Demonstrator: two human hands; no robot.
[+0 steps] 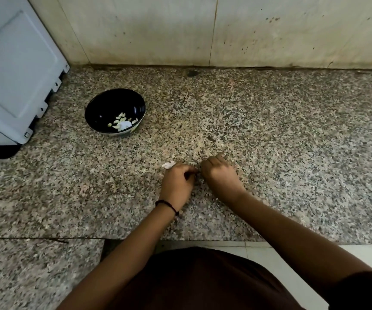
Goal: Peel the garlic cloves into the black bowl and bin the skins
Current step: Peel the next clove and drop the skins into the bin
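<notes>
Left hand [177, 181] and right hand [218, 173] are knuckles-up on the desk [292, 130], near centre, fingers curled and tips meeting. Can't tell if either grips anything (hidden under the knuckles). White skin scrap [168, 164] lies at the left hand's far edge. Black bowl [104, 108] sits far left with peeled cloves [121, 119] inside.

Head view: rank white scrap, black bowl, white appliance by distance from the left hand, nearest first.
1. White scrap, just beyond the knuckles of the left hand.
2. Black bowl, back and left on the counter.
3. White appliance, far left.
</notes>
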